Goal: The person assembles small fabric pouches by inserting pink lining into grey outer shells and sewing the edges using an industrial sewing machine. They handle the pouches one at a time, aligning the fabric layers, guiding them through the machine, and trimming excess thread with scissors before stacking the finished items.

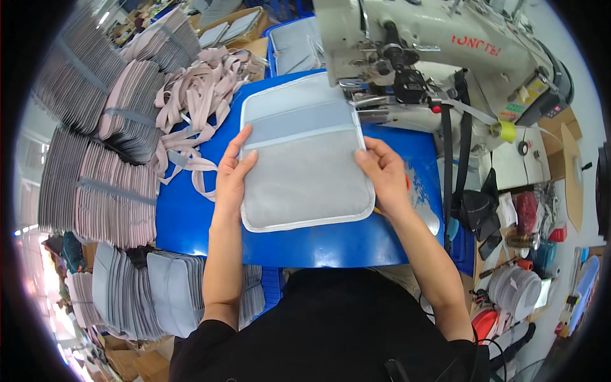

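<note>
Between my two hands is a grey fabric panel (305, 178) with rounded corners, pale edge binding and a darker blue-grey band across its upper part. My left hand (233, 169) grips its left edge, thumb on top and fingers at the side and beneath. On the right edge, my right hand (385, 172) pinches the panel the same way, the thumb lying on its face. The panel is held over a blue table (286, 248), tilted slightly. Its top right corner comes close to the sewing machine (407, 63); I cannot tell whether they touch.
Tied stacks of grey and pinkish panels (114, 184) rise on the left, with more stacks (172, 286) below the table's edge. A heap of pale pink straps (197, 95) lies at the far left. Tape reels (515, 286) and tools crowd the right side.
</note>
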`<state>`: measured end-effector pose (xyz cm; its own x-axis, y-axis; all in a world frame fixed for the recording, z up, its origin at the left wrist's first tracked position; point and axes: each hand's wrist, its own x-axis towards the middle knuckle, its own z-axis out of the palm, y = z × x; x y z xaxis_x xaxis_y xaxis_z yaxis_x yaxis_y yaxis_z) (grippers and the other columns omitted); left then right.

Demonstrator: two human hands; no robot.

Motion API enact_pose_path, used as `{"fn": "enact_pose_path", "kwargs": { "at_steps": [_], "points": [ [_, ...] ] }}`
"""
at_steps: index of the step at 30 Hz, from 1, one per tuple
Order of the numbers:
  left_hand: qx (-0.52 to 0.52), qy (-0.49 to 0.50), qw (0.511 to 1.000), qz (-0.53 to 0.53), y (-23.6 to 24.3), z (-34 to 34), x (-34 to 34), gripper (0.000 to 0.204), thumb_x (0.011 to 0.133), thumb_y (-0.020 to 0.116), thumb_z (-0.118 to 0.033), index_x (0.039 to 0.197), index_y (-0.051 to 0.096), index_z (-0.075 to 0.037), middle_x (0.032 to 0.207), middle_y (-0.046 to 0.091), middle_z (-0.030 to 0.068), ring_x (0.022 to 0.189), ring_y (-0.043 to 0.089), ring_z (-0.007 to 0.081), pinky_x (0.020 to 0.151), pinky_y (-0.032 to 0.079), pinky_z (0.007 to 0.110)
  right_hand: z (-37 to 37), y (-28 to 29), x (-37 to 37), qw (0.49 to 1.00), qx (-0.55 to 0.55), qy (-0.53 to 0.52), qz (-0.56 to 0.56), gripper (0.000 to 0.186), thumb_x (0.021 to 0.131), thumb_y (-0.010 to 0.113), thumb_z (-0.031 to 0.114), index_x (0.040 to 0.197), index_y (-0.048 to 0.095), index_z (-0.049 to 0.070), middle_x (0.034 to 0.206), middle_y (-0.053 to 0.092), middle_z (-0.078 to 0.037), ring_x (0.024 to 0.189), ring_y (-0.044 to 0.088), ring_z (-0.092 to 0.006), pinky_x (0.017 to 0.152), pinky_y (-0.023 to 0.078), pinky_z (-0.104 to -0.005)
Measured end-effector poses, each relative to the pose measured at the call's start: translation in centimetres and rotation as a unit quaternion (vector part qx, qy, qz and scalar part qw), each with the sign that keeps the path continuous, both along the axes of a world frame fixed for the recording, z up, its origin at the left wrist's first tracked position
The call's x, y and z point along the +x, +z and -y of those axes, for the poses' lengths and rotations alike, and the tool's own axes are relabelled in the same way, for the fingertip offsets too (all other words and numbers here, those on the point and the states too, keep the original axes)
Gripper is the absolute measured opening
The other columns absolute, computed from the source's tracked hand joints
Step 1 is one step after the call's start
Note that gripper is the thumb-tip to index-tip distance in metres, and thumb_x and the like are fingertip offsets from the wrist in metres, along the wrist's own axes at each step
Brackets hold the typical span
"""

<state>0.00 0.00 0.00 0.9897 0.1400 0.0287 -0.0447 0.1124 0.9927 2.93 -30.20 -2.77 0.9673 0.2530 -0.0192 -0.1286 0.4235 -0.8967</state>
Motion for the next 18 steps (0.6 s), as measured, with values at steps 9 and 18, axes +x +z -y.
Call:
{"fn": "enact_pose_path", "kwargs": {
  "at_steps": [9, 18],
  "points": [
    [0.022, 0.027, 0.999, 0.025, 0.4, 0.8, 2.1, 0.057, 0.098, 0.066, -0.008, 0.153, 0.053, -0.005, 0.143, 0.062, 0.0130, 0.126, 0.062, 0.0183, 0.109, 0.046, 0.031, -0.5, -0.7, -1.3, 0.994, 0.111, -0.015, -0.014, 0.040, 0.107, 0.061, 0.018, 0.139, 0.058, -0.006, 0.116, 0.075, -0.010, 0.102, 0.070, -0.0120, 0.092, 0.055, -0.0270],
    [0.112, 0.015, 0.993, 0.042, 1.1, -2.1, 9.4, 0.057, 0.096, 0.068, -0.009, 0.151, 0.054, -0.005, 0.144, 0.061, 0.0128, 0.126, 0.061, 0.0195, 0.108, 0.046, 0.030, -1.0, -0.1, 2.9, 0.999, 0.025, -0.025, -0.012, 0.034, 0.106, 0.063, 0.019, 0.134, 0.064, 0.000, 0.089, 0.067, 0.005, 0.069, 0.053, -0.0002, 0.058, 0.040, -0.0185]
  ]
}}
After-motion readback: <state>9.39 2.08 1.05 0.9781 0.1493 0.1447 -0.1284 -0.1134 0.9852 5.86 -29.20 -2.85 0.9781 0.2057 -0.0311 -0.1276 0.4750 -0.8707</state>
